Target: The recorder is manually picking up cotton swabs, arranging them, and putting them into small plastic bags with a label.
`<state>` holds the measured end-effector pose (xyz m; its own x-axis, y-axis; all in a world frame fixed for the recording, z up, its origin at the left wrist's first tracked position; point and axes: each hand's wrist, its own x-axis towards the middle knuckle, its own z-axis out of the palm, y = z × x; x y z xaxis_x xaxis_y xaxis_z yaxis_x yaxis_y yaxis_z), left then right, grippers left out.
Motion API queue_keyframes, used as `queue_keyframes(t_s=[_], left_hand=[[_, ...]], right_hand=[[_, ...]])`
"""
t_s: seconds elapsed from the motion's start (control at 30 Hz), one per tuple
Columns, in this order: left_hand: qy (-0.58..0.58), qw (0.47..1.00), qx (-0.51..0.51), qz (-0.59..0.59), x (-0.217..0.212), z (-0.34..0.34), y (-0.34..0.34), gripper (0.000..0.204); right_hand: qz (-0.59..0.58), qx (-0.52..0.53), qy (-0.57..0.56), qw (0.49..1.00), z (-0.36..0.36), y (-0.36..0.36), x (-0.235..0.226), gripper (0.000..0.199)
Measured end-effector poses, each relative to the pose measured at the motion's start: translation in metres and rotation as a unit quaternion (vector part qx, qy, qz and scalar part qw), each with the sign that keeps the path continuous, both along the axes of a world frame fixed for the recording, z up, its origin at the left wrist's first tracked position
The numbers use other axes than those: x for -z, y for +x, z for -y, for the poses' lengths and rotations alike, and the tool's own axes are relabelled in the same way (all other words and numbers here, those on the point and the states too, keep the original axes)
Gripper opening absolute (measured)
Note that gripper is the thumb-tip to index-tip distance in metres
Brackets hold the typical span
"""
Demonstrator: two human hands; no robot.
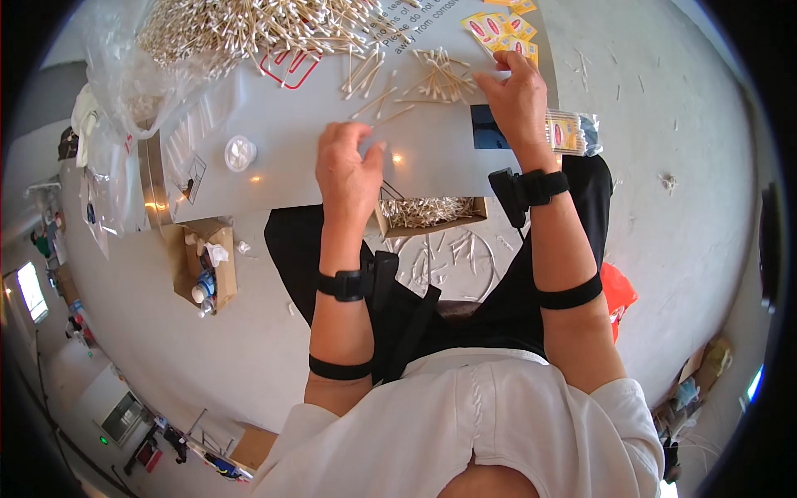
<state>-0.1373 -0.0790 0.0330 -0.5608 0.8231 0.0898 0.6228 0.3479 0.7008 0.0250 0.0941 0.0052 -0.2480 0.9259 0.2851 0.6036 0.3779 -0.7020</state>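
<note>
My left hand hovers over the grey tabletop, fingers loosely bent and thumb apart; nothing shows in its grip. Just beyond its fingertips lies a single cotton swab. My right hand reaches to the far right of the table, index finger and thumb apart. Its fingertips are at the edge of several yellow printed cards. Left of that hand, a small loose group of cotton swabs lies fanned out. A large heap of swabs covers the far left.
A clear round tub and clear plastic bags are at the left. Packed swabs stick out past the right edge. Below the table edge is a cardboard box of swabs; a litter box stands on the floor.
</note>
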Motion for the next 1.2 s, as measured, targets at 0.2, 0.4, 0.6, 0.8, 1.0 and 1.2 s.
queue_keyframes(t_s=[0.2, 0.4, 0.6, 0.8, 1.0, 1.2], left_hand=[[-0.001, 0.989, -0.010, -0.149, 0.016, -0.013, -0.006, 0.047], [0.016, 0.986, -0.017, -0.164, 0.025, -0.023, 0.002, 0.042], [0.035, 0.985, -0.014, -0.168, 0.026, -0.027, 0.002, 0.022], [0.052, 0.984, 0.068, -0.159, 0.020, -0.017, 0.005, 0.017], [0.068, 0.977, 0.125, -0.161, 0.020, -0.029, 0.019, 0.020], [0.091, 0.969, 0.106, -0.206, 0.014, -0.041, 0.030, 0.051]], right_hand=[[0.064, -0.083, -0.006, 0.995, 0.009, -0.015, -0.009, 0.048], [0.111, -0.116, -0.010, 0.987, 0.019, -0.017, -0.011, 0.066], [0.089, -0.146, 0.088, 0.981, 0.019, -0.019, -0.016, 0.059], [0.065, -0.102, 0.025, 0.992, 0.018, -0.023, -0.006, 0.038], [0.053, -0.218, 0.008, 0.975, 0.024, -0.033, -0.005, 0.020], [-0.041, -0.268, -0.078, 0.960, 0.014, -0.018, -0.004, 0.018]])
